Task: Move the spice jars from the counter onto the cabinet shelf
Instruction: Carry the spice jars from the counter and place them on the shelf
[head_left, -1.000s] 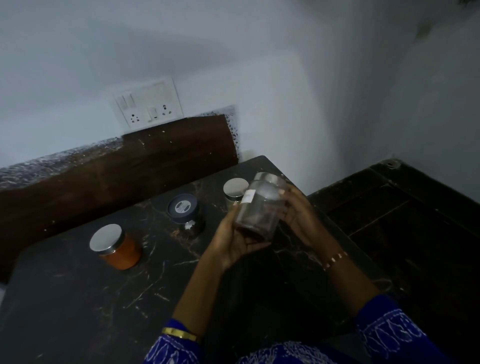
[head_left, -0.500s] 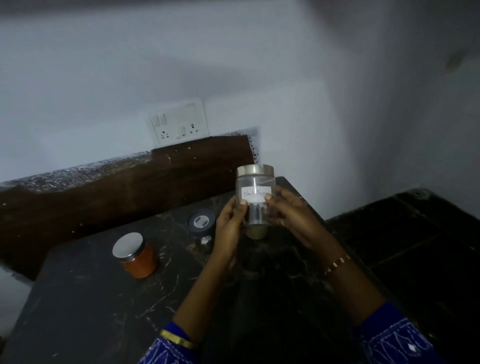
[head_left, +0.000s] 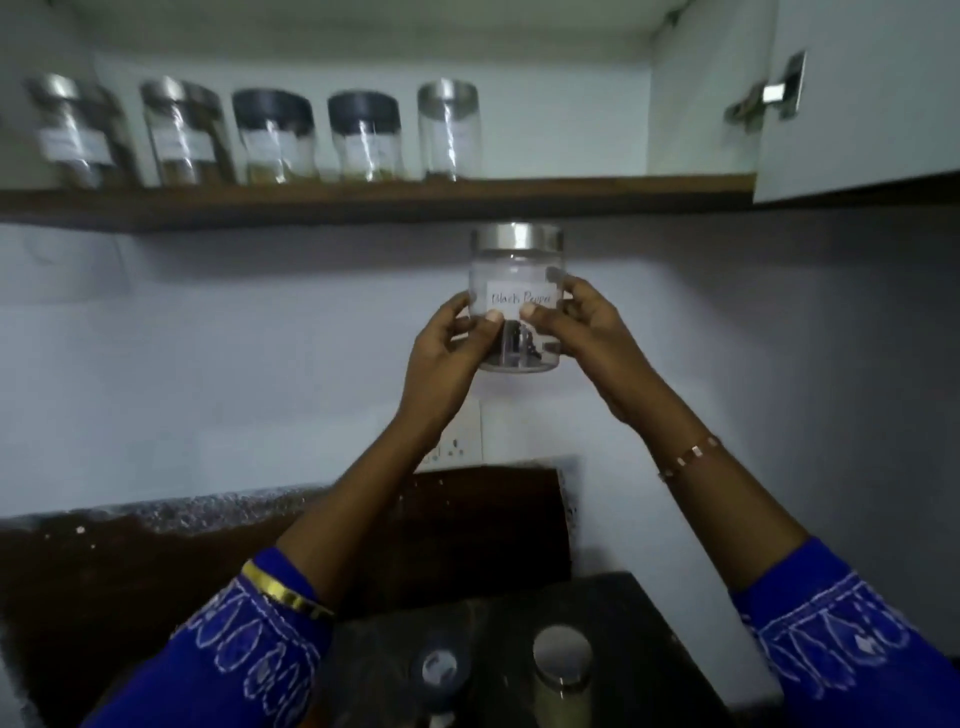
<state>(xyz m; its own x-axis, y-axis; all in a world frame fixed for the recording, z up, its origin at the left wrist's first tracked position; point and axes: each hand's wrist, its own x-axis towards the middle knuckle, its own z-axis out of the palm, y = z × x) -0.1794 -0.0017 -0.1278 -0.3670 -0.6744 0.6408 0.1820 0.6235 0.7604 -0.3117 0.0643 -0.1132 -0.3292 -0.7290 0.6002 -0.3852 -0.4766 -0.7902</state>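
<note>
One clear jar (head_left: 515, 299), silver-lidded and labelled black pepper, is being held upright in mid-air just below the front edge of the cabinet shelf (head_left: 363, 200). We are gripping it with both hands: the left hand (head_left: 449, 353) is wrapping its fingers round the jar's left side with the thumb pressing the front below the label, and the right hand (head_left: 576, 327) is curling round the right side, thumb on the label's lower edge.

We are judging the jar light, since only a small dark heap is showing at its bottom. The wall looks rigid and smooth, so it could slip; whether it is glass or plastic we cannot tell. The mid-body grip, clear of the lid, appears sound.

Five jars (head_left: 358, 137) are already standing in a row along the shelf's left and middle stretch. Open room is lying to the right of the last silver-lidded one, towards the right end of the shelf by the open cabinet door (head_left: 857, 104). The jar's lid needs to clear the shelf's front edge.

Two further jars (head_left: 561, 657) are waiting on the counter (head_left: 649, 623) below, near its back right corner.
</note>
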